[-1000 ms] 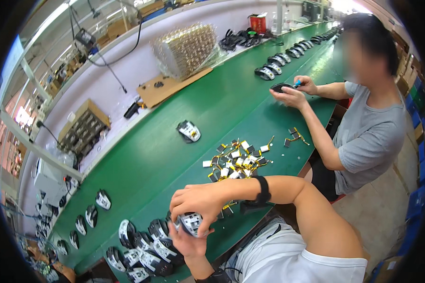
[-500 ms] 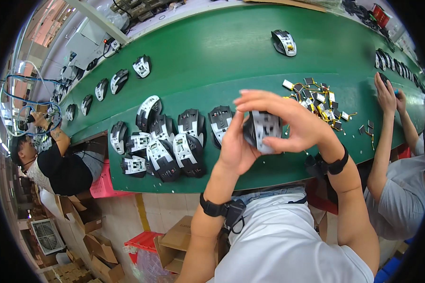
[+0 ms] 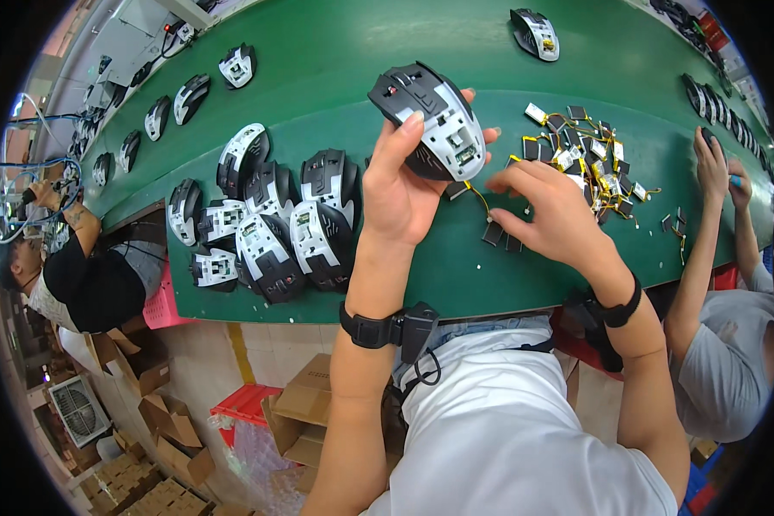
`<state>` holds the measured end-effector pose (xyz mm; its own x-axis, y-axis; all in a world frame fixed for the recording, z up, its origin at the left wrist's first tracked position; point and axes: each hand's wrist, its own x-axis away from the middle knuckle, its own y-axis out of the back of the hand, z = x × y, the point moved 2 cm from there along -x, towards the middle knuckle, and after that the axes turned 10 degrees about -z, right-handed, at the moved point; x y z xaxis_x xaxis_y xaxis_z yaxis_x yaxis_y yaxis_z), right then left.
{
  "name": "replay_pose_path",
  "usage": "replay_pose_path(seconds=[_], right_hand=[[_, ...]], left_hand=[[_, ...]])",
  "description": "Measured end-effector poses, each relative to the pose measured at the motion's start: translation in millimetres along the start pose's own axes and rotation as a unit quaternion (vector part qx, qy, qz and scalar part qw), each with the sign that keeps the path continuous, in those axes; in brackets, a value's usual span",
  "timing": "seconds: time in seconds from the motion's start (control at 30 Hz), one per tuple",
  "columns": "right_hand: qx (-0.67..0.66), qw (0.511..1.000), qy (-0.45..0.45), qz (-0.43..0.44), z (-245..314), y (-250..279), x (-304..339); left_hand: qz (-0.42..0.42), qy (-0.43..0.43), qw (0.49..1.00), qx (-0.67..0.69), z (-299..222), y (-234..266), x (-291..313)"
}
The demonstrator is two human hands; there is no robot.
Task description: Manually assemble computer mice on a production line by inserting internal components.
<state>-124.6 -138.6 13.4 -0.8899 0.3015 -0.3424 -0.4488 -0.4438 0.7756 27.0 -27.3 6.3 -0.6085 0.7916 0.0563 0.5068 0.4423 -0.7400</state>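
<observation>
My left hand (image 3: 402, 191) holds a black and grey computer mouse (image 3: 447, 129) up above the bench. The mouse is tilted, and its grey side with an open slot faces me. To its right, my right hand (image 3: 549, 206) is over the bench with thumb and fingers apart and nothing between them. Just by its fingertips lie small dark battery packs (image 3: 495, 232) with a thin yellow wire. Beyond that hand spreads a heap of small silver and black battery packs (image 3: 611, 163) with wires. Several more mice (image 3: 318, 241) sit grouped on the bench to the left of my left arm.
On the green bench (image 3: 387, 297), a row of mice (image 3: 191, 99) runs along the far left, and a single mouse (image 3: 535, 34) lies at the back. More mice (image 3: 722, 116) line the right. A co-worker's hands (image 3: 712, 168) work there; another person (image 3: 86, 267) sits left.
The mouse has turned over and risen in my left hand, showing its slotted side. My right hand has let go of it and moved down and right, beside the battery packs.
</observation>
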Motion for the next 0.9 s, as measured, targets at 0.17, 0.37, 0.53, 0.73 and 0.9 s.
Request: replay_pose_path(seconds=[0.17,0.37,0.53,0.73,0.9], right_hand=[[0.064,0.983,-0.103,0.134,10,-13,-16],[0.062,0.989,0.021,0.132,3,-17,8],[-0.052,0.994,-0.047,0.088,-6,-20,4],[-0.055,0.994,-0.074,0.054,1,-27,-4],[-0.089,0.988,-0.073,0.100,-7,-34,-5]], left_hand=[[0.015,-0.009,0.999,0.034,3,16,-2],[-0.007,0.013,0.999,0.041,10,15,1],[0.002,0.014,1.000,0.007,14,11,4],[-0.022,0.007,1.000,-0.015,9,9,9],[-0.009,0.007,1.000,-0.021,13,7,8]])
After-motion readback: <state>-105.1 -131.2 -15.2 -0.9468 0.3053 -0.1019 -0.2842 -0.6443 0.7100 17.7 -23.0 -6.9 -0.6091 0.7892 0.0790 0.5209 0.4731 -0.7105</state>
